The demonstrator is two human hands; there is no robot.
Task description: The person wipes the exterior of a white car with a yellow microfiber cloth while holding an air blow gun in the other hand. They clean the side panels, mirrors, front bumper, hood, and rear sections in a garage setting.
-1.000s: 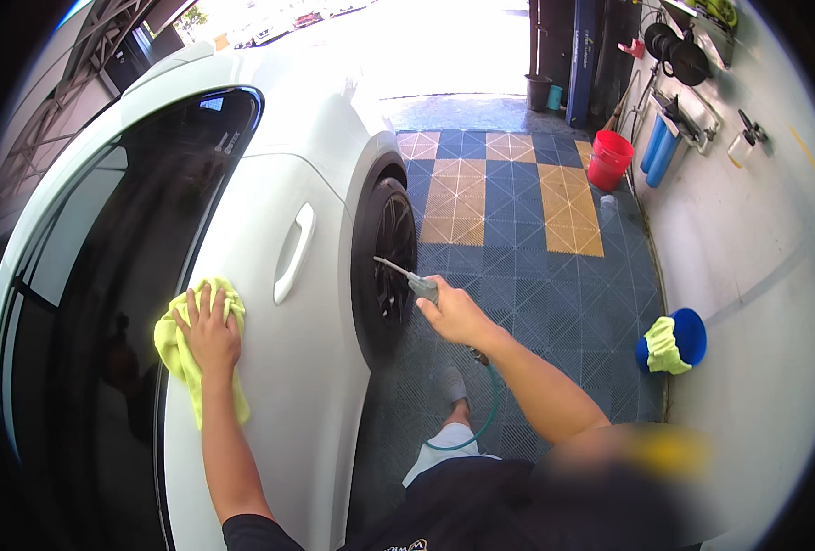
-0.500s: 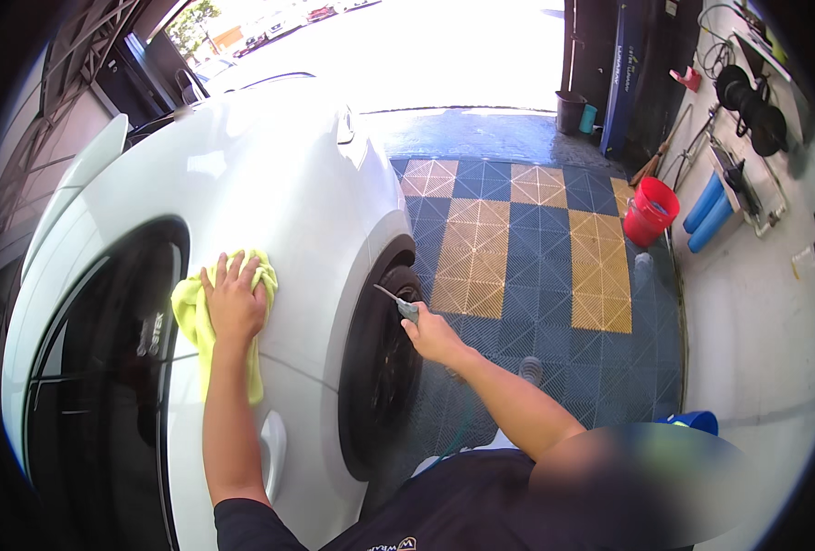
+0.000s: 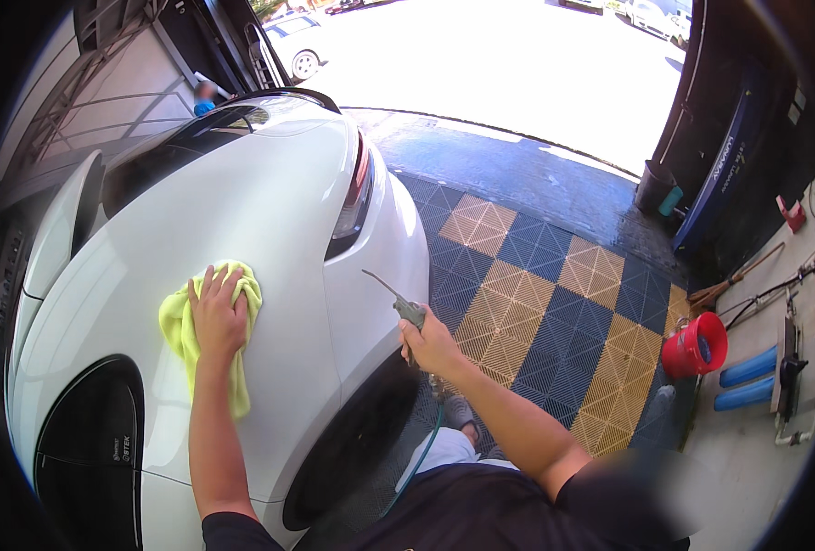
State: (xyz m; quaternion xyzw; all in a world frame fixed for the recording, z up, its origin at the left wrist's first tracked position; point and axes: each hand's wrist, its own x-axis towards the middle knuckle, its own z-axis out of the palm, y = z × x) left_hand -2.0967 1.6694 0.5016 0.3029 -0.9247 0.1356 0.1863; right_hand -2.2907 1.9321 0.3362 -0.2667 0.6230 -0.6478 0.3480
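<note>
My left hand (image 3: pixel 219 317) holds a yellow-green microfiber cloth (image 3: pixel 179 321) pressed against the car's side, fingers spread over its top. Folds of the cloth hang out around the palm and below the wrist. In my right hand (image 3: pixel 433 347) is an air blow gun (image 3: pixel 407 310), its thin nozzle pointing up and left toward the bodywork without touching it. A teal hose (image 3: pixel 426 459) runs down from the gun past my leg. The white car (image 3: pixel 288 211) fills the left side, with its rear quarter panel under the cloth and its tail light (image 3: pixel 357 197) farther on.
Below my right forearm is the dark rear wheel (image 3: pixel 357 441). Blue and tan tiles (image 3: pixel 531 253) cover the floor. A red bucket (image 3: pixel 695 344) and blue cylinders (image 3: pixel 747 381) are by the right wall. Another person (image 3: pixel 205 96) is beyond the car.
The view has swung toward the car's rear, bringing the tail light into sight. My left hand and the cloth have moved rearward along the panel. The blow gun now points more upward.
</note>
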